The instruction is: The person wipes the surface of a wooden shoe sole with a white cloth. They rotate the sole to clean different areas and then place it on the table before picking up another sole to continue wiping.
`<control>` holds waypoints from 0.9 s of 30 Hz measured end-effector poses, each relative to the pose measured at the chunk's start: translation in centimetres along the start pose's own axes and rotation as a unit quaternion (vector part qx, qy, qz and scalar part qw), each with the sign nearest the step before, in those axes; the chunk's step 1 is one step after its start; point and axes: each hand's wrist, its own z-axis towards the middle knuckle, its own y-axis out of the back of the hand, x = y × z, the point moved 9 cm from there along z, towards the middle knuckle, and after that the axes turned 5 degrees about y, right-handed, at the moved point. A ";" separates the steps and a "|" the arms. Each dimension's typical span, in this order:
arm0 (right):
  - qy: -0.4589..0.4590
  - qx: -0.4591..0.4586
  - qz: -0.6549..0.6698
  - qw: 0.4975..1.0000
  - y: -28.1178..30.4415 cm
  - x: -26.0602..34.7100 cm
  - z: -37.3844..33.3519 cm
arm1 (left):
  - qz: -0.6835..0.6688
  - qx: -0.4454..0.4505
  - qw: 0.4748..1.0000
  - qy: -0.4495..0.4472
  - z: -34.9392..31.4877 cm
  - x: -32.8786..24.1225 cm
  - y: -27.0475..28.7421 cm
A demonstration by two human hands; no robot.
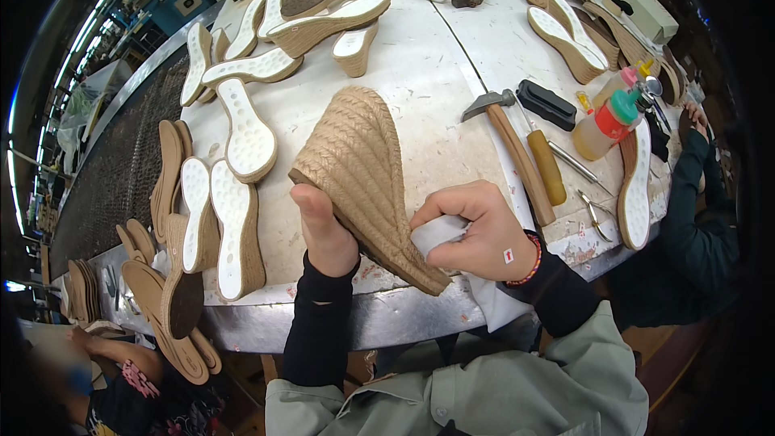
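A braided, rope-covered wedge sole (359, 165) is tilted up in front of me above the table, its thick heel end at the top. My left hand (327, 234) grips it from the left side, thumb showing and the other fingers hidden behind it. With my right hand (480, 230) I pinch a bunched white cloth (438, 232) against the sole's lower right edge. More of the white cloth (500, 303) hangs below my right wrist over the table's front edge.
Wedge soles with white dimpled faces (250, 133) crowd the left and far table. To the right lie a hammer (517, 153), an awl with a yellow handle (546, 165), a black brush-like block (546, 105), pliers (596, 214) and a glue bottle (601, 129). People sit at both sides.
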 end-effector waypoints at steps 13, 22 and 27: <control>-0.017 0.009 -0.029 0.999 -0.1 0.3 -0.1 | 0.003 -0.039 0.999 -0.008 -0.1 0.0 0.3; -0.120 -0.058 0.123 0.983 4.0 -1.6 -2.5 | -0.076 -0.087 0.993 0.004 0.7 1.4 1.6; -0.056 -0.160 0.242 0.955 10.3 -0.1 -5.9 | -0.087 -0.102 0.991 -0.003 1.3 2.2 2.1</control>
